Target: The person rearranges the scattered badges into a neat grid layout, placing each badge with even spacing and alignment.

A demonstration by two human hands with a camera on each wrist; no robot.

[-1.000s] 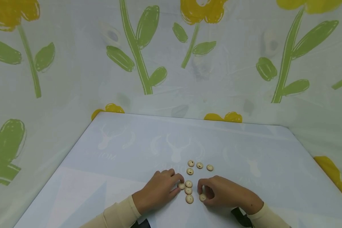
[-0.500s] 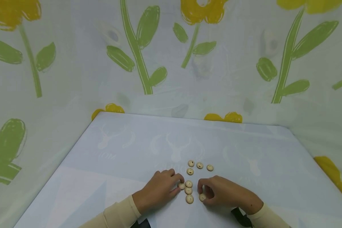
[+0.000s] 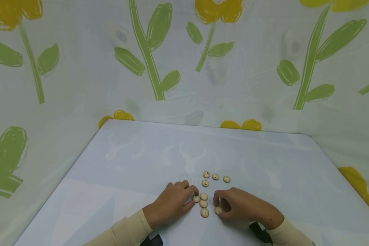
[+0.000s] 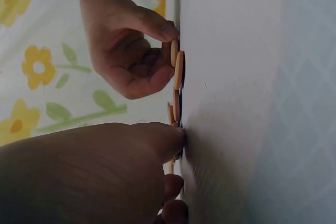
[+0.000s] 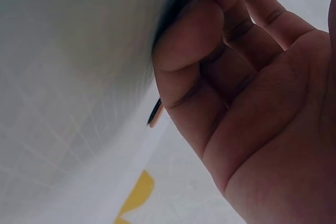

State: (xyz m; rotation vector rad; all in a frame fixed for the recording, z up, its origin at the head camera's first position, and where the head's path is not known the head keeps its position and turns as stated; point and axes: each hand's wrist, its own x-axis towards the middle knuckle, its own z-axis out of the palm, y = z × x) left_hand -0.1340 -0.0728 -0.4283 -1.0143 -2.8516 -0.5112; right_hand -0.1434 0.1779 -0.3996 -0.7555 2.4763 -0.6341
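Note:
Small round wooden buttons lie on the table. In the head view, my left hand (image 3: 172,205) pinches one button (image 3: 195,199) between thumb and index finger, beside a short column of buttons (image 3: 203,204). To the right of that column, my right hand (image 3: 244,208) holds another button (image 3: 218,210) at its thumb tip, with the index finger bent over it. The left wrist view has the right hand (image 4: 128,45) with a button (image 4: 174,53) at its fingertips, close to the column seen edge-on. In the right wrist view, the right hand (image 5: 262,103) hides its own button.
Beyond the hands, a button (image 3: 205,183) lies in front of a loose row of buttons (image 3: 215,176). The pale printed table (image 3: 135,157) extends to the back and both sides. A flower-patterned curtain (image 3: 249,82) stands behind its far edge.
The whole scene sits slightly higher in the head view than before. Both hands keep nearly the same places and grips, and the buttons' layout looks unchanged.

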